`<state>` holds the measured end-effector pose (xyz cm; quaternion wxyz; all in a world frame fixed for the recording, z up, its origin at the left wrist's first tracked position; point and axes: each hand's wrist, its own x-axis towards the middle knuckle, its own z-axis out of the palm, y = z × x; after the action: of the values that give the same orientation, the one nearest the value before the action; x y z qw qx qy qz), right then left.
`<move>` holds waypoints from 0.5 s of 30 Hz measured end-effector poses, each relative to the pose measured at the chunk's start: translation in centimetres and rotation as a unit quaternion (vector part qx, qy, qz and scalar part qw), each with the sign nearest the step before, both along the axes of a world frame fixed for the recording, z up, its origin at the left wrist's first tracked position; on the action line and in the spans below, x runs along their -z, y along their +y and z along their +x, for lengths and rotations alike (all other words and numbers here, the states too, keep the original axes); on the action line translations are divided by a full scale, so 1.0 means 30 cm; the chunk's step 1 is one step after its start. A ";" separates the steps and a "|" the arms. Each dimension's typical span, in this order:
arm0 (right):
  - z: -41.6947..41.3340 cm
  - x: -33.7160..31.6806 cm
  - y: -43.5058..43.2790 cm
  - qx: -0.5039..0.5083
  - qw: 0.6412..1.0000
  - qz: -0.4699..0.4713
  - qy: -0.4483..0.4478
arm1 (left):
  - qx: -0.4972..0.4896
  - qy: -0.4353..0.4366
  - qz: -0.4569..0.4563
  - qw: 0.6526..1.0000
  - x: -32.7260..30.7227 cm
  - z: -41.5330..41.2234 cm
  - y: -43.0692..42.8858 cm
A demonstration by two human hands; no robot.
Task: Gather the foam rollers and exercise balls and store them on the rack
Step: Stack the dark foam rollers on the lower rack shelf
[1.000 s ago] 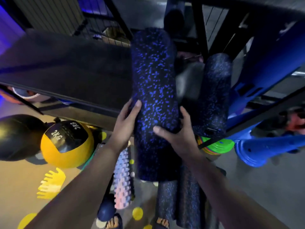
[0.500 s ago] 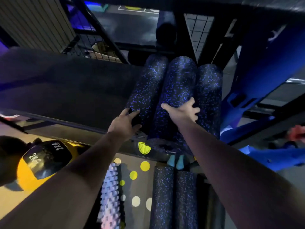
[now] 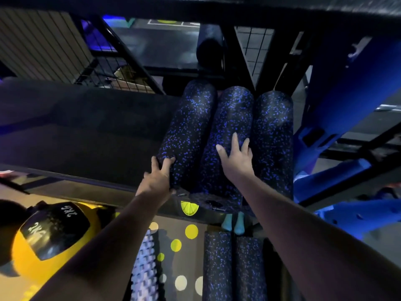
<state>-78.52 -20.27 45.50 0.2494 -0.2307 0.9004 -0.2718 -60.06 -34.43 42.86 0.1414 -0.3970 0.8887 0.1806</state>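
Since a second ago, the black blue-speckled foam roller [image 3: 232, 127] is laid at the dark rack shelf's [image 3: 86, 131] right end. It's pressed by a flat right hand [image 3: 236, 161], with the left hand [image 3: 156, 179] open against the neighbouring roller [image 3: 188, 127]. Floor rollers [image 3: 217, 268] and the yellow-black weighted ball [image 3: 54, 246] are left.

3 black, blue-speckled foam rollers [image 3: 230, 118] lie side by side, touching, on the rack shelf [image 3: 86, 131]; below, 2 more [image 3: 217, 268] and a yellow-black 2KG ball [image 3: 50, 240]

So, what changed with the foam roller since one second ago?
The speckled foam roller, held upright by both hands, went down onto the rack shelf, middle of three. The right hand rests flat on it; the left hand moved to the near end of the left roller. The yellow 2KG medicine ball and floor rollers stayed.
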 end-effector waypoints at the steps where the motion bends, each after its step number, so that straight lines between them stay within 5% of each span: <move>1: 0.042 -0.002 0.027 -0.025 1.000 -0.002 0.013 | 0.014 -0.006 -0.017 1.000 -0.009 0.001 -0.006; 6: 0.171 0.018 0.186 -0.239 0.956 0.117 0.125 | 0.131 -0.070 -0.135 0.980 -0.029 0.005 -0.049; 15: 0.155 0.040 0.176 -0.264 0.943 0.142 0.144 | 0.097 -0.021 -0.107 0.989 -0.021 0.119 0.022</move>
<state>-73.87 -14.98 44.31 0.2102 -0.4591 0.8627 -0.0298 -56.48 -33.78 43.49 0.1339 -0.3257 0.9339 0.0619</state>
